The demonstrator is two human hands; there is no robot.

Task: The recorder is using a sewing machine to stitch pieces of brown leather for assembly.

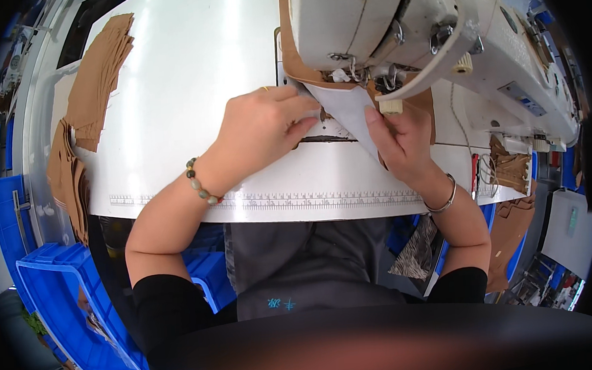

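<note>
A brown piece with a white face (342, 107) lies slanting under the head of a white sewing machine (340, 19). My right hand (405, 137) grips its right side, thumb on the white face, fingers partly hidden behind the machine's fittings. My left hand (272, 122) is at its left, beside the needle plate (323, 132), with curled fingers closed on something small that I cannot make out. The part of the piece beneath the machine head is largely hidden.
Stacks of brown cut pieces (99, 75) line the left of the white table (188, 83); more (508, 158) lie at the right. A printed ruler strip runs along the front edge. Blue crates (80, 313) stand below left. A cord (485, 170) and red-handled tool lie by the machine.
</note>
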